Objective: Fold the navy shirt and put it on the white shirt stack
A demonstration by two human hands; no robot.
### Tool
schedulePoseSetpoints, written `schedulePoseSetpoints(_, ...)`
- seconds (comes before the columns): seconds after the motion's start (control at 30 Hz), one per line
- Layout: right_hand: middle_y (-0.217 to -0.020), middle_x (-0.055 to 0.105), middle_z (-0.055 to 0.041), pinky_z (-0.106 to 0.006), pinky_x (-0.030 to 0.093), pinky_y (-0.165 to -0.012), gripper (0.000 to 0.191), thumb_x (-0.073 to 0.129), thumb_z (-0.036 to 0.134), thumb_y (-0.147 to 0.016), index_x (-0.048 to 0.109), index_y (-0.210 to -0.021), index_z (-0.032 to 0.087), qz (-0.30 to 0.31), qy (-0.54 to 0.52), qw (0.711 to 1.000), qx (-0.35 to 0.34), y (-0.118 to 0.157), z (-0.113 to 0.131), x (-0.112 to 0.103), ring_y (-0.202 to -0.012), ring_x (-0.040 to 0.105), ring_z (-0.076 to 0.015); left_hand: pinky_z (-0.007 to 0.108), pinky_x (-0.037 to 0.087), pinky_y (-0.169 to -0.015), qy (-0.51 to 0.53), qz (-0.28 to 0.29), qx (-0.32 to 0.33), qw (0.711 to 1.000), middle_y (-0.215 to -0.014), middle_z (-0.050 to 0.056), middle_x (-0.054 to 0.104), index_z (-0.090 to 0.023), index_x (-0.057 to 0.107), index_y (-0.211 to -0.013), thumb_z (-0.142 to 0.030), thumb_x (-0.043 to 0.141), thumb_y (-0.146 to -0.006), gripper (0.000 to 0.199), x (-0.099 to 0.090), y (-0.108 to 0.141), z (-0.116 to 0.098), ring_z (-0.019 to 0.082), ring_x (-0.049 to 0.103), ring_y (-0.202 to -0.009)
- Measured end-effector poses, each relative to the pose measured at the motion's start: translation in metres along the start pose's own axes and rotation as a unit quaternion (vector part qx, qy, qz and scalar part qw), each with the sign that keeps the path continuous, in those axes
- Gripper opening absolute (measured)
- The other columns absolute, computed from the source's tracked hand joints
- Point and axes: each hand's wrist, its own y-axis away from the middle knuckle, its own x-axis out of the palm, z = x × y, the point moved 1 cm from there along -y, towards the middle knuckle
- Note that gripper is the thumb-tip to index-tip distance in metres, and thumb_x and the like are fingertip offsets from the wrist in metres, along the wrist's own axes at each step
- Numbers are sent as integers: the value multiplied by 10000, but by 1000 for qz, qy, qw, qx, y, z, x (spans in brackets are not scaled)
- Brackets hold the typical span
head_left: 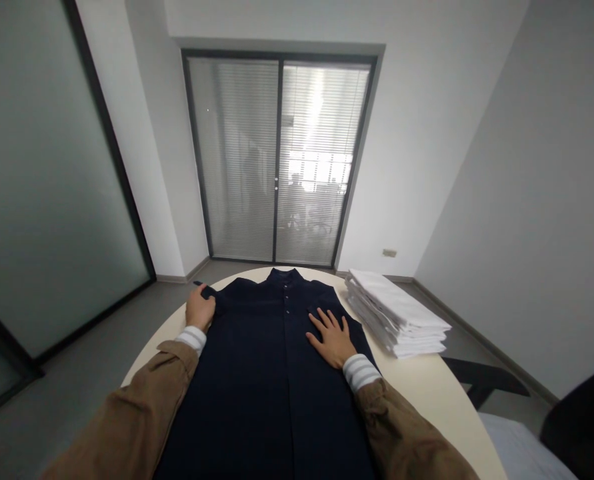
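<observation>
A dark navy shirt [257,373] with a stand-up collar and a short row of buttons lies front up, its collar toward the far edge of the round table. My left hand [200,309] is closed on the dark cloth at the shirt's left edge, just below the shoulder; a bit of fabric shows between thumb and fingers. Fingers spread, my right hand [333,339] rests flat on the right chest of the shirt. The shirt's lower end runs out of the picture.
A stack of folded white cloth [397,310] stands on the cream tabletop [427,387] at the right. Below the table's right edge are a black chair part [491,377] and something pale [519,447]. Glass doors with blinds [277,160] are beyond the table.
</observation>
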Motion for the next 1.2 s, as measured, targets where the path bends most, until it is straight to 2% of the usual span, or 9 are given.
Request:
schedulePoseSetpoints(0.13, -1653, 226, 15, -499, 21, -1216, 642, 320, 630, -967, 327, -1545, 349, 11, -16, 1000, -10, 0, 0, -1, -1528, 137, -250, 370, 366, -1151, -53, 96, 126, 986, -1418, 80, 560, -208, 626, -1307, -129, 539, -858, 464, 17, 27, -34, 261, 489, -1326)
schedulePoseSetpoints(0.2, -1649, 238, 10, -501, 29, -1217, 640, 345, 617, -963, 343, -1540, 340, 11, -23, 1000, -10, -1, -1, -1, -1525, 152, -254, 405, 373, -1143, -163, 195, 214, 943, -1479, 103, 500, -196, 566, -1380, -157, 477, -917, 472, 32, 48, -46, 277, 455, -1354)
schedulePoseSetpoints(0.37, -1646, 248, 7, -515, 48, -1218, 644, 366, 616, -957, 360, -1534, 330, 11, -34, 999, -17, -2, -4, 0, -1522, 173, -258, 390, 430, -1088, -203, 306, 262, 892, -1454, 98, 548, -205, 611, -1336, -226, 623, -861, 476, 60, 93, -49, 284, 526, -1298)
schedulePoseSetpoints(0.5, -1649, 235, 10, -531, 51, -1217, 649, 370, 625, -953, 355, -1535, 338, 5, -35, 999, -20, -4, -5, 2, -1523, 169, -268, 399, 327, -1168, -206, 306, 276, 887, -1514, 95, 486, -184, 504, -1439, -293, 476, -968, 484, 66, 109, -39, 250, 444, -1384)
schedulePoseSetpoints(0.67, -1654, 218, 10, -533, 62, -1217, 686, 350, 675, -940, 348, -1539, 340, 15, -25, 999, -22, -4, -4, 4, -1527, 150, -289, 619, 159, -1191, -238, 297, 256, 889, -1571, 91, 407, -198, 422, -1499, -431, 431, -980, 569, 67, 115, -29, 370, 295, -1464)
schedulePoseSetpoints(0.87, -1646, 247, -19, -532, 83, -1212, 759, 378, 681, -924, 263, -1573, 307, -34, -11, 999, 11, -3, -4, 2, -1519, 175, -293, 642, 211, -1160, -268, 300, 245, 882, -1596, 66, 365, -243, 488, -1458, -470, 438, -960, 550, 74, 109, -29, 387, 277, -1469)
schedulePoseSetpoints(1.0, -1647, 243, -29, -560, 76, -1204, 798, 313, 732, -919, 262, -1577, 283, -2, -9, 999, 46, -4, -5, 5, -1519, 153, -338, 614, 227, -1164, -269, 252, 218, 904, -1539, 102, 453, -205, 502, -1448, -432, 423, -969, 536, 75, 101, -30, 371, 358, -1430)
schedulePoseSetpoints(1.1, -1646, 246, -21, -581, 64, -1196, 793, 306, 743, -915, 281, -1570, 298, -4, -7, 998, 56, -5, -5, 4, -1516, 147, -359, 576, 237, -1173, -250, 244, 248, 903, -1547, 101, 443, -207, 471, -1475, -438, 416, -976, 552, 73, 101, -32, 362, 368, -1426)
schedulePoseSetpoints(1.2, -1622, 313, -30, -524, 159, -1189, 727, 316, 692, -938, 355, -1542, 291, -39, -19, 997, 69, -6, -5, -1, -1497, 227, -323, 528, 249, -1180, -240, 213, 271, 907, -1559, 100, 424, -202, 489, -1459, -412, 405, -982, 528, 70, 104, -36, 330, 371, -1425)
